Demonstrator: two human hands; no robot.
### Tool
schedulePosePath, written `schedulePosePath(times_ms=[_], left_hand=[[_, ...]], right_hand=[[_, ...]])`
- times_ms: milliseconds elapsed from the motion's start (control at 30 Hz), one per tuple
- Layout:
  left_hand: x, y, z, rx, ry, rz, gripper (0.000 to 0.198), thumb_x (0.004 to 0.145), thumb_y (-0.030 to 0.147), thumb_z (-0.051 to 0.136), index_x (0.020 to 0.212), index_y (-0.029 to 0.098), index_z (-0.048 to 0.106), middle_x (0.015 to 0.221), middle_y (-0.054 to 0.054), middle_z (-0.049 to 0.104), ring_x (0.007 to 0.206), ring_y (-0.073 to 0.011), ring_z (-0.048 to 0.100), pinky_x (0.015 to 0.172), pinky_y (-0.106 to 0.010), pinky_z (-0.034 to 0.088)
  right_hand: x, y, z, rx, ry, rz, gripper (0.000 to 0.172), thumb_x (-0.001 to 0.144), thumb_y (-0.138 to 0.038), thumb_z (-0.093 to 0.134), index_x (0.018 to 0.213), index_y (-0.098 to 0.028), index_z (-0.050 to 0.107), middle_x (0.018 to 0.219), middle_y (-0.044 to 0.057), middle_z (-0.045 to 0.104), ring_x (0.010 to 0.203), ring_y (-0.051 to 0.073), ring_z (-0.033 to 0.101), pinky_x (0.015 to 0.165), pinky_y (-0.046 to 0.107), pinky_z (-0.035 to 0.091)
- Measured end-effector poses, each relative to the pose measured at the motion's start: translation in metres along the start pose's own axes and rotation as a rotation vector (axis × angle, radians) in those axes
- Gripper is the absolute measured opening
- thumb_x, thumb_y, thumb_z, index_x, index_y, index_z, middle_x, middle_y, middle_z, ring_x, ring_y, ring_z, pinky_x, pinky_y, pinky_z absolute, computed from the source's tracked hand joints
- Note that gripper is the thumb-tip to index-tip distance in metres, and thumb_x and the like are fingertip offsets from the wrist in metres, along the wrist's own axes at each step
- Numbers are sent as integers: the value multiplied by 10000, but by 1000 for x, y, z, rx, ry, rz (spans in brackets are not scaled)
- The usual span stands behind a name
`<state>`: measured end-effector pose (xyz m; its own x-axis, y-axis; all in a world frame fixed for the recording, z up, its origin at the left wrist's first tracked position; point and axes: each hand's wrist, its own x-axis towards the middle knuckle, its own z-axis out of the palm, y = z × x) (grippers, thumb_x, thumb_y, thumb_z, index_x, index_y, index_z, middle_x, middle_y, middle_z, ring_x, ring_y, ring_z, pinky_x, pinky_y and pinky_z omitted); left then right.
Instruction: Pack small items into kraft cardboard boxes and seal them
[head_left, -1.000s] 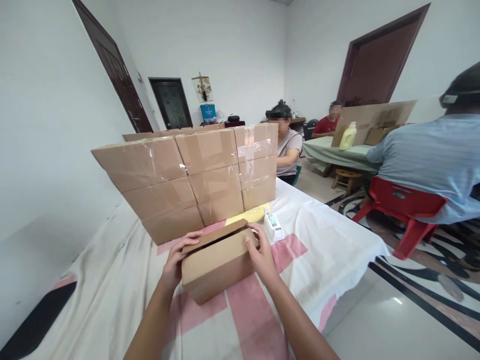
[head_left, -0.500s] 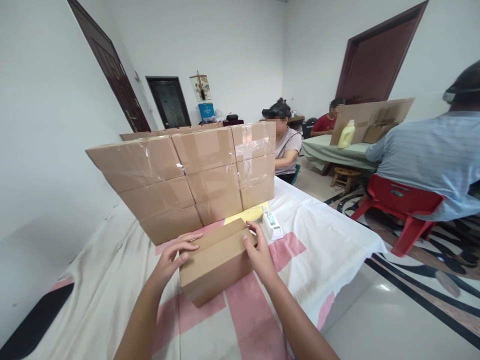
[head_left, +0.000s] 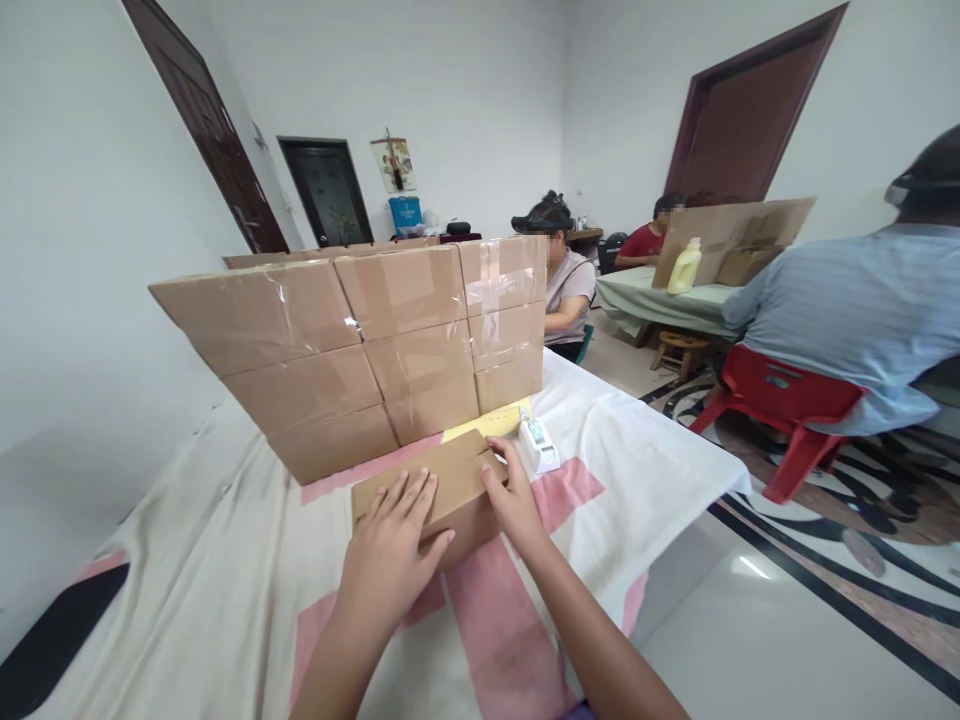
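Closed cardboard box lower centre on worktop, long axis lower left to upper right. Left hand: fingers lie flat, slightly parted, atop it. Right hand: fingers grip its right end. 2 hands touching; neither nearer.

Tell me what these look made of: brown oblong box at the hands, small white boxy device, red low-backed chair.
Brown oblong box: cardboard, matte; flat panels, folded edges.
Small white boxy device: probably hard plastic, smooth; even white shell.
Red low-backed chair: likely moulded plastic, slight sheen; legs and back share one even colour.
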<state>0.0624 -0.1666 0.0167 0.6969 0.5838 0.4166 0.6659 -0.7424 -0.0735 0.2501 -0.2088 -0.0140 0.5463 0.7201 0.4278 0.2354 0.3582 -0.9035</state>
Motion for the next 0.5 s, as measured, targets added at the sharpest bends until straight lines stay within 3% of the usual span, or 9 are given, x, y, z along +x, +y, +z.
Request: schedulePosePath(times_ms=[67,133,233,267,367,500], left_hand=[[0,1,-1,0,0,-24,549,908,368,578,1411,149,575,1492,-79,535,1392,-325,511,1127,-521,478],[-1,1,-2,-9,4,-43,529,918,374,569,1401,159,582,1497,-68,531,1397,-314,507,1127,-513,481],[-2,2,-4,-25,8,-56,522,924,382,572,1400,169,580,1502,-63,528,1401,-310,503,1131,-516,477],[-2,3,-4,-31,10,-59,521,924,384,574,1400,174,579,1504,-62,526,1403,-309,501,1136,-516,472],[-3,3,-3,-60,22,-74,527,921,394,581,1405,187,575,1509,-61,522,1406,-314,497,1150,-525,453],[-5,0,0,-102,52,-69,546,913,430,586,1406,198,573,1495,-69,537,1386,-335,517,1131,-553,461]], right_hand=[[1,0,-7,19,-5,29,375,877,-287,563,1247,-234,589,1297,75,638,1233,228,577,1017,363,480],[7,2,-23,27,73,44,306,887,-357,566,1149,-217,639,1193,83,683,1098,231,632,919,354,507],[30,8,-65,-94,263,97,312,884,-408,490,1006,-183,669,1067,92,702,887,213,634,784,327,499],[40,11,-81,-183,273,155,330,879,-397,467,1005,-175,676,1059,92,702,868,208,622,761,314,486],[73,21,-120,-348,170,365,249,815,-314,516,860,-160,708,917,77,702,797,192,594,686,278,442],[103,37,-141,-359,-28,609,118,729,-216,610,665,-136,668,618,19,592,517,116,465,492,246,326]])
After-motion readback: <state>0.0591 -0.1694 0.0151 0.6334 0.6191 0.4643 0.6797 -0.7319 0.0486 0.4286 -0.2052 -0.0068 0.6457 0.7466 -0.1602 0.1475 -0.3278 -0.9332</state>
